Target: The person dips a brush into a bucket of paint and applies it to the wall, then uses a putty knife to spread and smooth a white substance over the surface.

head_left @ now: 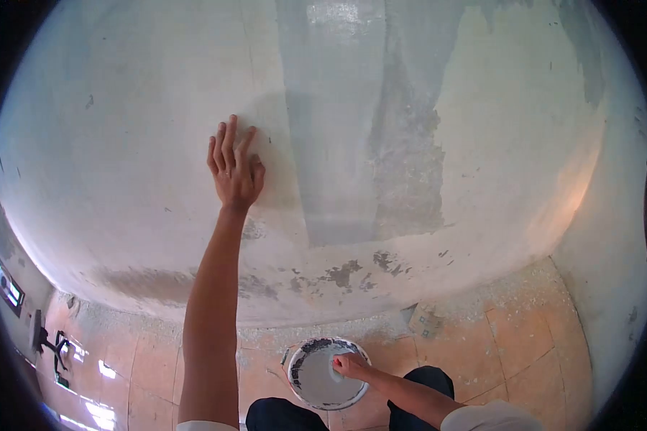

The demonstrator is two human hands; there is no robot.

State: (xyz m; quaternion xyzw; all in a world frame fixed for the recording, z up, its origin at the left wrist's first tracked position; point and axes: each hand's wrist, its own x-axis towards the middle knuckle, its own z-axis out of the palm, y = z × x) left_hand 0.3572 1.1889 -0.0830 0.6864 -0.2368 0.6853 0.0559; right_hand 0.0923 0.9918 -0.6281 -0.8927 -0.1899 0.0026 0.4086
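Observation:
My left hand [236,171] is stretched out to the wall [158,144], its fingers spread and seemingly resting flat on the pale surface. Just right of it runs a grey, damp-looking band [334,144] on the wall. Lower down, my right hand [349,365] is closed over a round bucket [328,407] on the floor between my knees. What those fingers hold is hidden. Inside the bucket is a pale grey mixture [316,381], and dark residue coats the inner rim.
Flaked patches [343,273] mark the lower wall. A small worn box or block [425,320] lies by the wall's foot, right of the bucket. Debris lines the tiled floor [510,345]. A dark stand-like object [56,352] is at far left.

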